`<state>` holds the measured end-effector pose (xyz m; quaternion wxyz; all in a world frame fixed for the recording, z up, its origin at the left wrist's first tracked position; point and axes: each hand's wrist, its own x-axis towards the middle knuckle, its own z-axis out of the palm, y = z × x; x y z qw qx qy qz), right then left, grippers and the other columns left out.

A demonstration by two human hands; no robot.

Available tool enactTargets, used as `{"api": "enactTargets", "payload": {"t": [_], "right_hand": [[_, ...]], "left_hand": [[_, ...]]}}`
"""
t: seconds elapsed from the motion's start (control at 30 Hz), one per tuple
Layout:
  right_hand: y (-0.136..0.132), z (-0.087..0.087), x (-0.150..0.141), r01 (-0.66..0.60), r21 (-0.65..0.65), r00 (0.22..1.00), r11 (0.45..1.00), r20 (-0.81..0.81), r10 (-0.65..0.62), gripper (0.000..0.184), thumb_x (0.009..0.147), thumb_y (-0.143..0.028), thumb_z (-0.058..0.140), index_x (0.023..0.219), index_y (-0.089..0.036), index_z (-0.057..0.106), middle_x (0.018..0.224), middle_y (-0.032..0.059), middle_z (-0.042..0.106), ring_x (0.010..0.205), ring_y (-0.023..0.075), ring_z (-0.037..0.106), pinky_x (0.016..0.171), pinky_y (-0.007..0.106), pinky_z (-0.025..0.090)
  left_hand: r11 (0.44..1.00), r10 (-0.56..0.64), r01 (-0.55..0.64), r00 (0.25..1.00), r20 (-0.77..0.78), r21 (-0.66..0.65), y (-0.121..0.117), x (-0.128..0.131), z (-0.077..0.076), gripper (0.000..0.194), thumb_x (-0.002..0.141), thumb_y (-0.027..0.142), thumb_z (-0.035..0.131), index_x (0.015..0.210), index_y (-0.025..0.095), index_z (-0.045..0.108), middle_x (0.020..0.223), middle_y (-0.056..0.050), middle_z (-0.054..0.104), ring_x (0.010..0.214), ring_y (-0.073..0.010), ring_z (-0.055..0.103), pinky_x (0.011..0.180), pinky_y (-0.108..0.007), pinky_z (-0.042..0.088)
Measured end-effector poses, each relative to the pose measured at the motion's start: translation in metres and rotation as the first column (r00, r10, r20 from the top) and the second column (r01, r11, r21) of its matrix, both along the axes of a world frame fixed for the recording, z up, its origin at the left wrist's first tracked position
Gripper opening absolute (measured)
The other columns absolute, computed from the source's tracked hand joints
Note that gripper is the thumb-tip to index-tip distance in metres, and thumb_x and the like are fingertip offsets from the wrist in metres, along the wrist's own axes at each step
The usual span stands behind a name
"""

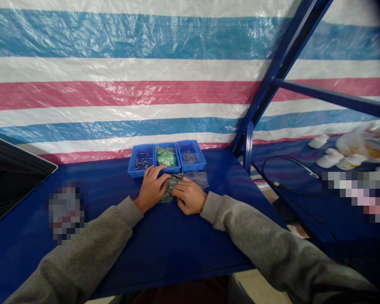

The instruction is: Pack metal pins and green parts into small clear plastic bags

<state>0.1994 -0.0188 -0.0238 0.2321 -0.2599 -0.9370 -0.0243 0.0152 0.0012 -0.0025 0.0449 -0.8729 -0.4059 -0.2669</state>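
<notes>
My left hand (152, 188) and my right hand (190, 196) rest on the blue table (164, 245), both closed on a small clear plastic bag of green parts (170, 188) lying between them. More clear bags (200, 177) lie just beyond my right hand. Behind the hands stand three small blue bins in a row: the left bin (141, 161) holds several metal screws, the middle bin (166, 156) holds green parts in bags, the right bin (190, 156) holds clear bags with small dark pieces. Both arms wear grey sleeves.
A dark screen (9, 177) leans at the left. A striped red, white and blue tarp (129, 84) hangs behind the table. A blue metal frame (272, 80) rises at the right, with a black cable (281, 169) and white objects (335, 156) on the neighbouring table.
</notes>
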Motion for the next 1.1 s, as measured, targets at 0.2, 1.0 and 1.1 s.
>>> {"api": "enactTargets", "payload": {"t": [0.2, 1.0, 1.1], "right_hand": [[0.0005, -0.0012, 0.0001, -0.014, -0.020, 1.000, 1.000, -0.012, 0.014, 0.014, 0.068, -0.013, 0.047, 0.079, -0.016, 0.055, 0.073, 0.0055, 0.058, 0.072, 0.0190, 0.048, 0.069, 0.033, 0.029], [0.0014, -0.0005, -0.0004, -0.031, -0.090, 0.999, 0.995, -0.047, 0.027, 0.012, 0.072, -0.013, 0.048, 0.081, -0.017, 0.055, 0.076, 0.0043, 0.059, 0.074, 0.0178, 0.050, 0.070, 0.031, 0.031], [0.0020, -0.0006, -0.0004, -0.033, -0.092, 0.998, 0.995, -0.053, 0.028, 0.011, 0.073, -0.014, 0.048, 0.081, -0.017, 0.055, 0.076, 0.0040, 0.058, 0.074, 0.0176, 0.050, 0.070, 0.031, 0.031]], "left_hand": [[1.000, -0.006, 0.006, 1.000, 0.003, 0.003, 0.0003, 0.0001, -0.0001, 0.020, 0.085, 0.019, 0.044, 0.095, 0.020, 0.060, 0.123, -0.008, 0.049, 0.117, -0.0235, 0.043, 0.103, -0.047, 0.027], [1.000, 0.003, -0.003, 1.000, -0.010, -0.002, 0.0000, -0.0002, -0.0001, 0.019, 0.085, 0.019, 0.045, 0.095, 0.021, 0.061, 0.124, -0.008, 0.048, 0.118, -0.0237, 0.042, 0.104, -0.047, 0.026], [1.000, 0.003, -0.003, 1.000, -0.018, -0.001, 0.0002, 0.0000, 0.0002, 0.019, 0.085, 0.019, 0.045, 0.095, 0.020, 0.060, 0.124, -0.008, 0.048, 0.118, -0.0235, 0.042, 0.104, -0.047, 0.026]]}}
